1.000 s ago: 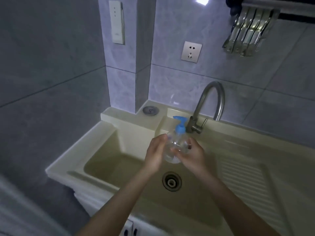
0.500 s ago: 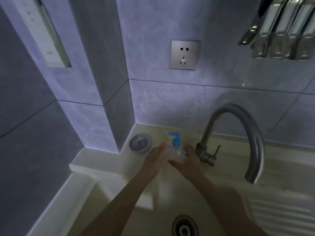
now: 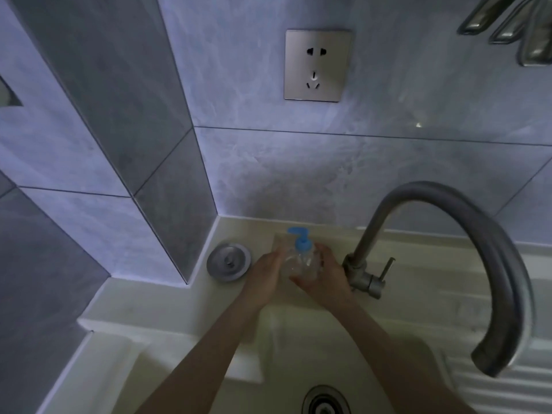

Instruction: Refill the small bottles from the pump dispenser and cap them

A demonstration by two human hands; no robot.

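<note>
The clear pump dispenser (image 3: 301, 259) with a blue pump head stands upright on the sink ledge (image 3: 418, 264), just left of the faucet (image 3: 367, 276) base. Both hands flank it: the left hand (image 3: 265, 273) grasps its left side and the right hand (image 3: 324, 274) its right, so the bottle sits between the two grips. A metal drain stopper (image 3: 229, 261) lies left of the faucet, beyond the left hand.

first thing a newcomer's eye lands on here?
The clear pump bottle with its blue pump, held between the left hand and right hand on the sink ledge. Then the big curved tap arching at right, and the metal drain plug lying left of the bottle.
</note>
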